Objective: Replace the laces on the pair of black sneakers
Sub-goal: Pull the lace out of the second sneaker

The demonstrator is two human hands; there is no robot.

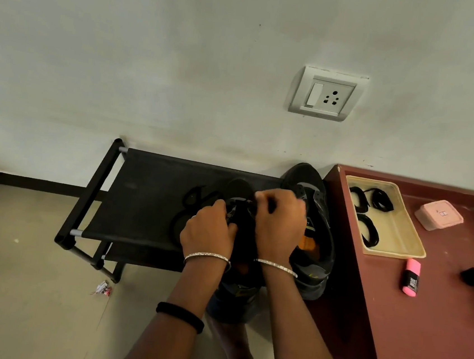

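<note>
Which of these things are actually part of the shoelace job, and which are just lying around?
For the job: left hand and right hand gripping the near sneaker; second sneaker; loose lace on the rack; coiled laces in the tray.

Lying about: pink highlighter; pink box; wall socket; crumpled wrapper.

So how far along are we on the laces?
Looks early. A loose lace lies on the rack, apparently already pulled out. Both hands are on the near sneaker: left hand grips it, right hand works at its eyelets. Still left: the other sneaker beside it, and the coiled laces sit unused in the tray.
</note>
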